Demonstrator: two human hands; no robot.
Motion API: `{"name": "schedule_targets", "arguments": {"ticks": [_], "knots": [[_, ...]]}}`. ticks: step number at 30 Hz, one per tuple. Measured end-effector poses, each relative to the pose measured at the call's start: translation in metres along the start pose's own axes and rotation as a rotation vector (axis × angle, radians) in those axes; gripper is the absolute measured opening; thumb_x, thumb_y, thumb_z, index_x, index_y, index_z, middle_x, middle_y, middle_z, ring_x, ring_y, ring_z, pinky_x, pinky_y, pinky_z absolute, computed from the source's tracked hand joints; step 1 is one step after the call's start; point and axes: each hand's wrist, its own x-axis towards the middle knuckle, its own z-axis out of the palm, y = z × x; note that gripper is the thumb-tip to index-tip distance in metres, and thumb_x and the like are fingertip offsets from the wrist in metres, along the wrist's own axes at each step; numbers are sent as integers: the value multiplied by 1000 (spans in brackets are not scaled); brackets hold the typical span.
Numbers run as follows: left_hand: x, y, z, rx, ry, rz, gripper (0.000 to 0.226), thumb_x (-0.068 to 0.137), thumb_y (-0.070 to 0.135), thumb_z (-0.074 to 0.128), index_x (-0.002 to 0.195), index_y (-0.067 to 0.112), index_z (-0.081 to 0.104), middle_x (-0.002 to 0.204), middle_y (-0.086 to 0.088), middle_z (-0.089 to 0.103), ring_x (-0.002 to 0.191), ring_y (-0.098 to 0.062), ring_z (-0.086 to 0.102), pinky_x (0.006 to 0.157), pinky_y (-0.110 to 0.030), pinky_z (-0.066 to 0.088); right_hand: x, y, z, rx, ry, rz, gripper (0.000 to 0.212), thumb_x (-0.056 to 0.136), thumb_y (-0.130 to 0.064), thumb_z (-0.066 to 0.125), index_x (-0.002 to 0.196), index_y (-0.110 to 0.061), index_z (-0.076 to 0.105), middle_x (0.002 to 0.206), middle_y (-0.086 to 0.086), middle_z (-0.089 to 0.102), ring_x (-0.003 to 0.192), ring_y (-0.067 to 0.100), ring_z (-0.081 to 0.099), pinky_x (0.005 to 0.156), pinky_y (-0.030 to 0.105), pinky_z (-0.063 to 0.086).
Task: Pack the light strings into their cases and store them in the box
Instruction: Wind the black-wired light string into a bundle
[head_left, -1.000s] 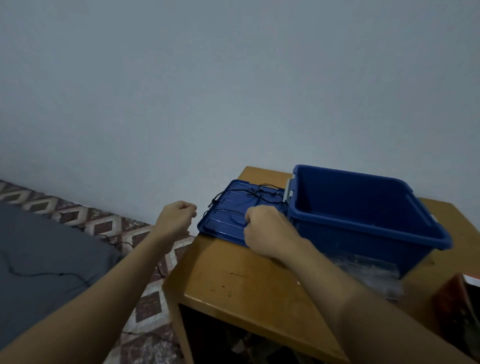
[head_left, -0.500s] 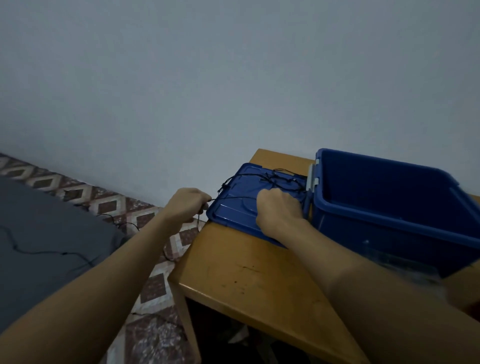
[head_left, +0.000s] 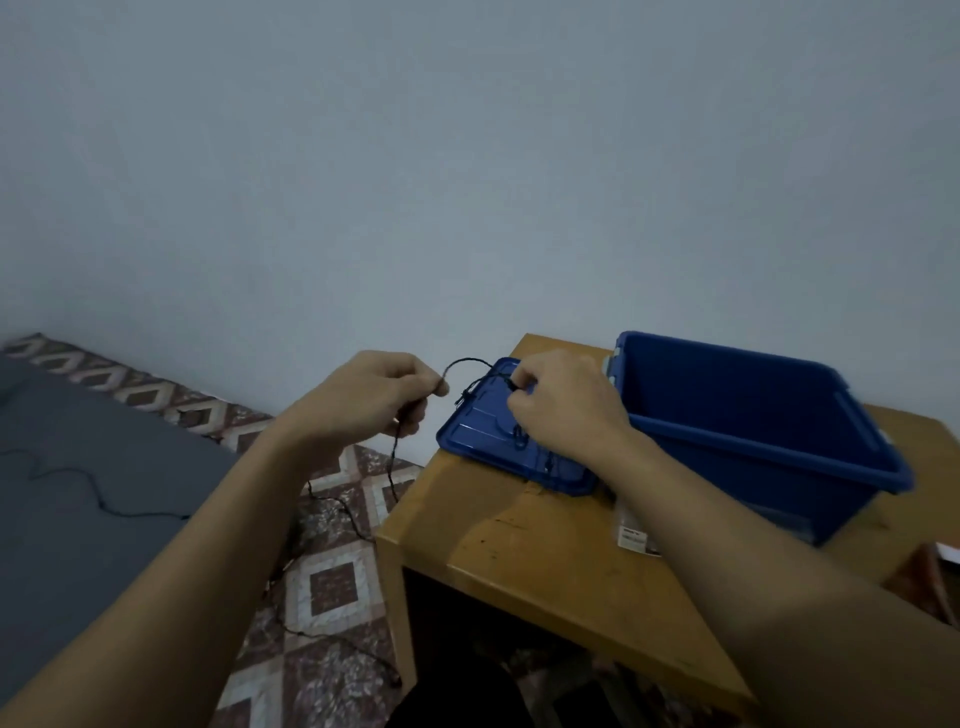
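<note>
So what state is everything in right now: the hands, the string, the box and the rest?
Left hand, pinching the string.
Right hand, pinching the string over the lid.
String, unpacked: arched between the hands, the rest trailing to the floor.
Box, open, upright on the table.
Lid, off, lying flat beside the box.
Clear bag, flat by the box, contents unclear.
</note>
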Motion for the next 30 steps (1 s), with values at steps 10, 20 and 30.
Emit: {"name": "schedule_targets", "arguments": {"ticks": [10,20,30], "knots": [[-83,41,57,-19,-568,75,19,103,15,50,98,6,66,92,-14,73,85,-23,69,85,-40,49,-79,-15,-85,679,-151,224,26,96,0,44,93,-1,69,85,17,77,63,21,67,61,32,56],[-95,60,117,297,-6,129,11,95,36,59,98,26,60,97,8,64,90,-10,59,76,-30,49,-140,4,-131,917,-100,217,15,99,6,52,101,-2,64,88,18,75,68,26,71,59,35,58],[-91,76,152,-5,-216,179,23,98,31,61,92,13,73,93,-5,73,84,-17,66,84,-41,52,-167,25,-155,875,-51,198,26,97,5,47,110,-4,67,84,12,74,44,16,47,38,26,32]]}}
